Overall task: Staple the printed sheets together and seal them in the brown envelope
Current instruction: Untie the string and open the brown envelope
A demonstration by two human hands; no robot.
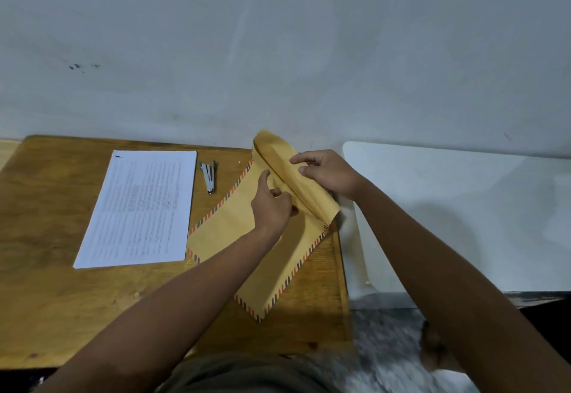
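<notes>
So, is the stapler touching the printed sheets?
Apart. The head view shows a strip of bare table between the stapler and the right edge of the sheets.

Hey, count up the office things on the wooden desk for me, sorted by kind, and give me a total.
Stack of printed sheets: 1
Stapler: 1
Brown envelope: 1, held at its flap end by the left hand and the right hand
Total: 3
</notes>
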